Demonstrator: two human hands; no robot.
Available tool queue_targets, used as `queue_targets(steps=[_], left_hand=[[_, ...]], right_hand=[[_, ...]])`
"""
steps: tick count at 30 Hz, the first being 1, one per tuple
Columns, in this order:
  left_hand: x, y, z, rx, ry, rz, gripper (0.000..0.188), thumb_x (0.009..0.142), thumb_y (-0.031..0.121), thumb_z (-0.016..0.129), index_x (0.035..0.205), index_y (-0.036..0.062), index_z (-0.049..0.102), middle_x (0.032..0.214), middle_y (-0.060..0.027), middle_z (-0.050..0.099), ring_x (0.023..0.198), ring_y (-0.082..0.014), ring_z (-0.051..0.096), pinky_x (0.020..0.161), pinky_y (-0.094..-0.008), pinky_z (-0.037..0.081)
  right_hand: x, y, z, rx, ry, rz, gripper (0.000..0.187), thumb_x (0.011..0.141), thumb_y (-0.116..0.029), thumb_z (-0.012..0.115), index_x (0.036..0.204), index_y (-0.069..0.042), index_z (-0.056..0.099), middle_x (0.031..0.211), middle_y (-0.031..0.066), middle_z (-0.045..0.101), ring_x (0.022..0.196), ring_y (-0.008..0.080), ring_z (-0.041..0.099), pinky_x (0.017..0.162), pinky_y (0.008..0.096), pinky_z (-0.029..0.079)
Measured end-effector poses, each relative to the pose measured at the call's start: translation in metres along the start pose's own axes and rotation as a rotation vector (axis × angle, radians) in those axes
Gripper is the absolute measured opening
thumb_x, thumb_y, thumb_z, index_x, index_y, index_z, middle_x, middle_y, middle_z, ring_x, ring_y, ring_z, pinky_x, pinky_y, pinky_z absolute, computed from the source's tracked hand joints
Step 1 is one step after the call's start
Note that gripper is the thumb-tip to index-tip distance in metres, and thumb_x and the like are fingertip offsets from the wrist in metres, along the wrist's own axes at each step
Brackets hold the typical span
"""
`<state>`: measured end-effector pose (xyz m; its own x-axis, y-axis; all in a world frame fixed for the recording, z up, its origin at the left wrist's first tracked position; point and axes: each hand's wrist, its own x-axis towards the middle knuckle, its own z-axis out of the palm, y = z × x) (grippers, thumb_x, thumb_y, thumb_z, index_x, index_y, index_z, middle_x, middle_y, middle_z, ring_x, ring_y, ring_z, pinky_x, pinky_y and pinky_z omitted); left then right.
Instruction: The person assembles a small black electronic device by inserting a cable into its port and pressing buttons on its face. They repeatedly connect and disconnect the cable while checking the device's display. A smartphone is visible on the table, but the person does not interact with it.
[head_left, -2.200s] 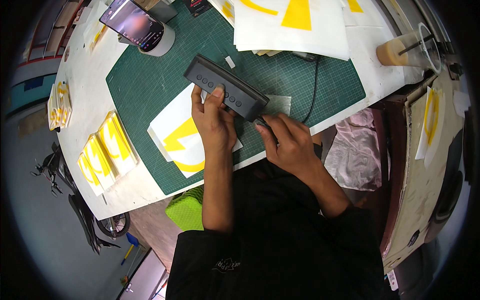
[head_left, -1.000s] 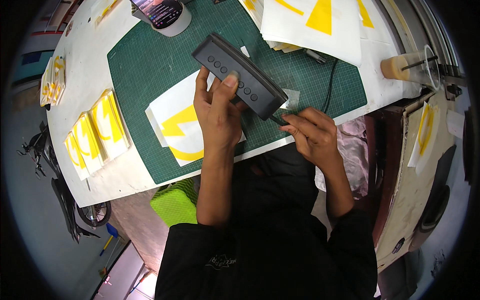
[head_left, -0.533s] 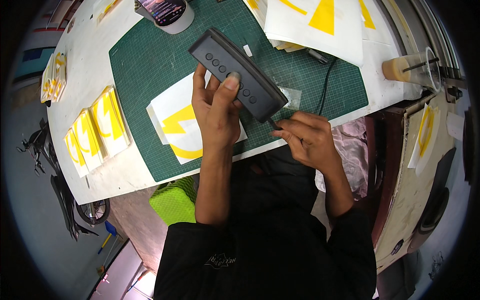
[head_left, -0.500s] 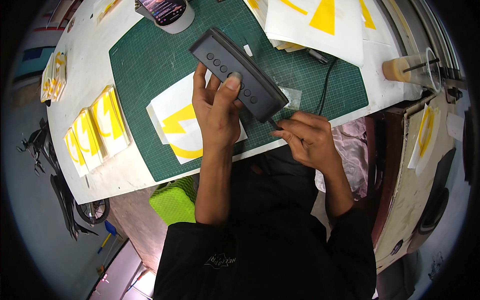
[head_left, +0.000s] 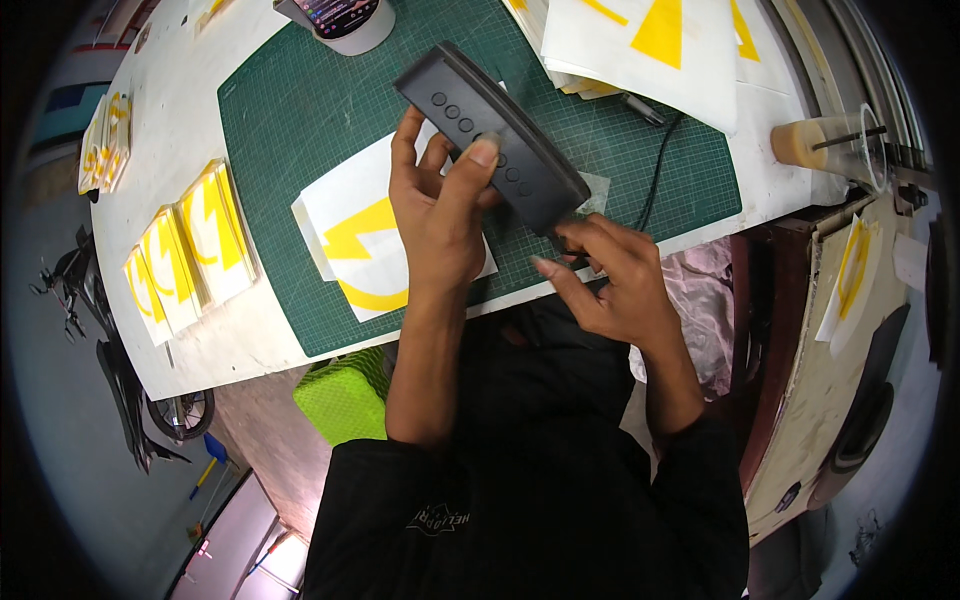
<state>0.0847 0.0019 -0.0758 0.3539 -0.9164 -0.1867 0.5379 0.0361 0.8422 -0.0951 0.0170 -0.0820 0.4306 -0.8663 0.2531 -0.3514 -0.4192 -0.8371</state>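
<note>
A black box-shaped speaker (head_left: 500,145) with a row of round buttons is held tilted above the green cutting mat. My left hand (head_left: 440,205) grips it from below, the thumb pressed on its button face and the fingers behind. At the speaker's lower end is my right hand (head_left: 615,275), its thumb spread away from the curled index finger. A short dark piece of cable shows by these fingers; how it meets the speaker is hidden. Under the left hand lies a white sheet (head_left: 345,190) with a yellow shape.
The green cutting mat (head_left: 270,130) covers much of the white table (head_left: 170,110). A phone (head_left: 340,15) leans on a white roll (head_left: 365,35). White-and-yellow sheets (head_left: 610,45), a black cable (head_left: 655,180) and a drink cup (head_left: 800,145) are at right. Packed yellow-and-white sheets (head_left: 190,250) lie left.
The speaker and my left hand have moved slightly up and right. My right thumb has come away from the index finger, loosening its pinch on the cable.
</note>
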Motion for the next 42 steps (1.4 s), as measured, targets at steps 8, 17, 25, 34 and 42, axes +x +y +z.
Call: queue_targets(steps=[8, 17, 25, 34, 42], left_hand=[[0.017, 0.001, -0.012, -0.129, 0.105, -0.023, 0.054, 0.095, 0.032, 0.068, 0.132, -0.0009, 0.048, 0.110, -0.0132, 0.069, 0.091, -0.0222, 0.071, 0.076, -0.0396, 0.061], [-0.012, 0.029, 0.017, -0.651, -0.063, -0.312, 0.058, 0.100, 0.048, 0.051, 0.130, -0.0021, 0.058, 0.119, -0.0246, 0.066, 0.111, -0.0444, 0.067, 0.094, -0.0507, 0.061], [-0.035, 0.037, 0.030, -0.612, -0.044, -0.277, 0.059, 0.103, 0.046, 0.047, 0.128, -0.0071, 0.055, 0.112, -0.0263, 0.069, 0.103, -0.0385, 0.072, 0.085, -0.0470, 0.064], [-0.037, 0.034, 0.031, -0.624, -0.147, -0.232, 0.065, 0.105, 0.045, 0.041, 0.130, -0.0145, 0.049, 0.109, -0.0383, 0.065, 0.088, -0.0388, 0.075, 0.058, -0.0386, 0.068], [-0.036, 0.025, 0.019, -0.895, -0.237, -0.364, 0.066, 0.105, 0.048, 0.042, 0.136, -0.0098, 0.049, 0.123, -0.0402, 0.058, 0.116, -0.0554, 0.061, 0.077, -0.0558, 0.065]], right_hand=[[-0.017, -0.022, 0.008, -0.211, 0.228, -0.082, 0.017, 0.085, -0.006, 0.079, 0.096, 0.004, 0.070, 0.064, 0.0089, 0.064, 0.051, 0.0204, 0.062, 0.048, 0.0308, 0.045], [0.002, -0.035, 0.017, 0.373, 0.364, -0.122, 0.016, 0.090, -0.001, 0.073, 0.103, 0.007, 0.069, 0.082, 0.0144, 0.071, 0.065, 0.0190, 0.065, 0.058, 0.0277, 0.048], [-0.006, -0.030, 0.016, 0.559, 0.332, -0.226, 0.016, 0.098, -0.006, 0.064, 0.105, 0.009, 0.068, 0.090, 0.0199, 0.072, 0.075, 0.0269, 0.069, 0.066, 0.0347, 0.055], [-0.011, -0.030, 0.020, 0.568, 0.355, -0.255, 0.017, 0.100, -0.008, 0.062, 0.102, 0.009, 0.067, 0.087, 0.0208, 0.071, 0.075, 0.0304, 0.070, 0.069, 0.0386, 0.057], [-0.014, -0.030, 0.021, 0.578, 0.356, -0.244, 0.013, 0.098, -0.003, 0.062, 0.101, 0.009, 0.066, 0.086, 0.0209, 0.071, 0.076, 0.0309, 0.071, 0.071, 0.0389, 0.058]])
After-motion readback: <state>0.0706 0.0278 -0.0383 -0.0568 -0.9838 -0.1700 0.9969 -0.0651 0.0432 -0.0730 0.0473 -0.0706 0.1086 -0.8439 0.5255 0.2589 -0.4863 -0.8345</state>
